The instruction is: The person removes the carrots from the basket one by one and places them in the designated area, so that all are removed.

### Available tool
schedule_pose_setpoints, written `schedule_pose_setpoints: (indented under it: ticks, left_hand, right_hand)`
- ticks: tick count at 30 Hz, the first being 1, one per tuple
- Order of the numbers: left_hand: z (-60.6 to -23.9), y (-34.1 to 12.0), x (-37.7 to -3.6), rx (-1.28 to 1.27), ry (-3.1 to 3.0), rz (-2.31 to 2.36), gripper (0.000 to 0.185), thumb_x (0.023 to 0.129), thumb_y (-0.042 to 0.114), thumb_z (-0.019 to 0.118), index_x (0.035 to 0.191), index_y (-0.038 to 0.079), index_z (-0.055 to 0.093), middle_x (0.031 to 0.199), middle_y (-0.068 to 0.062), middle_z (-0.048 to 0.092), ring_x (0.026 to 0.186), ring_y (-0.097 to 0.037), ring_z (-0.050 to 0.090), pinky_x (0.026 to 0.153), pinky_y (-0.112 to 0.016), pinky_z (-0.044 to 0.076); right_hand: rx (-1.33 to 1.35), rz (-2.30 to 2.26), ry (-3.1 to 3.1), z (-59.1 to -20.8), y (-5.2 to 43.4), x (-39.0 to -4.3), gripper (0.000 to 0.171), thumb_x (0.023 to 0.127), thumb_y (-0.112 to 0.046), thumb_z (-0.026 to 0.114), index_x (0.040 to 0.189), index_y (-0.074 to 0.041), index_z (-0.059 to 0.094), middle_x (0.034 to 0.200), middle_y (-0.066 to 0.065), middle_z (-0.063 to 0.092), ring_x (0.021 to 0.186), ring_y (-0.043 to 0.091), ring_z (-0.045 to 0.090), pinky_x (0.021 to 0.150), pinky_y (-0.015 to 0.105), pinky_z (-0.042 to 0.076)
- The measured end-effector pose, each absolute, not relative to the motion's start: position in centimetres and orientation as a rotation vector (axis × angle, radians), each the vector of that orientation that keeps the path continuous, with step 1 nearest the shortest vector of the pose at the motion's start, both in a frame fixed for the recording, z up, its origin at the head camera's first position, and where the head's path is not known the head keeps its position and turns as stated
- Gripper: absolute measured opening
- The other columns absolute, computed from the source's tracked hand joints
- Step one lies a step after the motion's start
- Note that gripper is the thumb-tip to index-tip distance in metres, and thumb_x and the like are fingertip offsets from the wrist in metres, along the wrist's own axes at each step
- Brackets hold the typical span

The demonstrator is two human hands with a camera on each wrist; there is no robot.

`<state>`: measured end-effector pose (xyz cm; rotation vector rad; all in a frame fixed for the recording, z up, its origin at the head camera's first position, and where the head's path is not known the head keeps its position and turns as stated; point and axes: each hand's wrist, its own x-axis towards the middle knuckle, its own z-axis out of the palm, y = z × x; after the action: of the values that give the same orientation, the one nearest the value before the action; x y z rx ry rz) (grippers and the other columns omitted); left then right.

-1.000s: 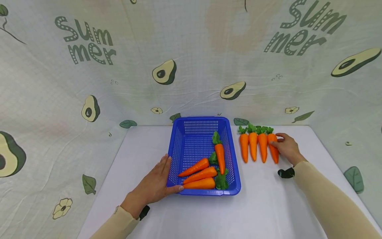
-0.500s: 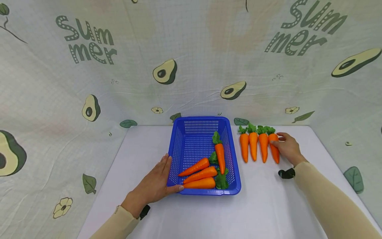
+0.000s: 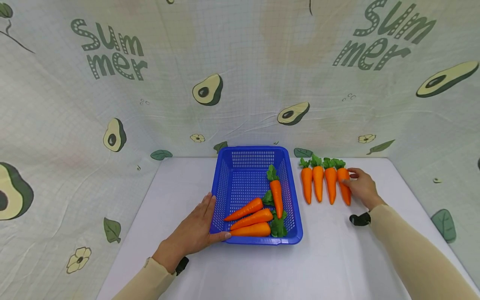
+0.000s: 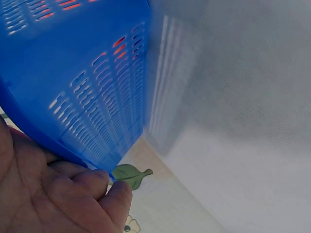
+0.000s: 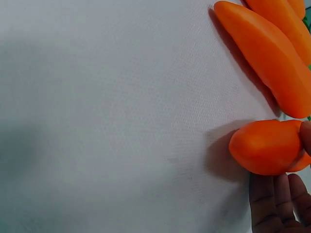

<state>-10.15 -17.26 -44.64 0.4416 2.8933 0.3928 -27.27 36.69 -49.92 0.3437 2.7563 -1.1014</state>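
1. Lying in the basket (image 3: 258, 241) are four carrots (image 3: 250, 230): three side by side at the near end, tips left, and one along the right wall, its leaves (image 3: 272, 171) far and tip near.
2. The left hand (image 3: 193, 227) is wide, fingers along the left rim, thumb at the near left corner.
3. Right of the basket, four more carrots line up on the surface (image 3: 296, 271), leaves far. The right hand (image 3: 363, 187) pinches the rightmost carrot (image 3: 343, 193).
4. Only the left wrist view shows the slotted outer wall (image 4: 53, 63), orange showing through.
5. The right wrist view alone shows that carrot tip-on, thumb and fingers (image 5: 265, 196) on opposite sides; whether it touches the surface, I cannot tell.
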Motion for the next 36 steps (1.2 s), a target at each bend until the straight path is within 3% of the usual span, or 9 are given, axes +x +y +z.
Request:
schedule_pose_setpoints:
  ticks: [36]
  left_hand:
    - [-44.62,-17.25,-10.11,0.427,2.890,0.384,0.127,0.087,0.087,0.055,0.169,0.002,0.008,0.178,-0.018,0.005,0.162,-0.038,0.020,0.128,-0.052,0.029]
  right_hand:
    - [0.365,-1.095,2.771,-49.66,36.69,-26.86,0.069,0.107,-0.026,0.057,0.161,0.006,0.028,0.155,0.039,0.038,0.131,0.053,0.048,0.112,0.067,0.045]
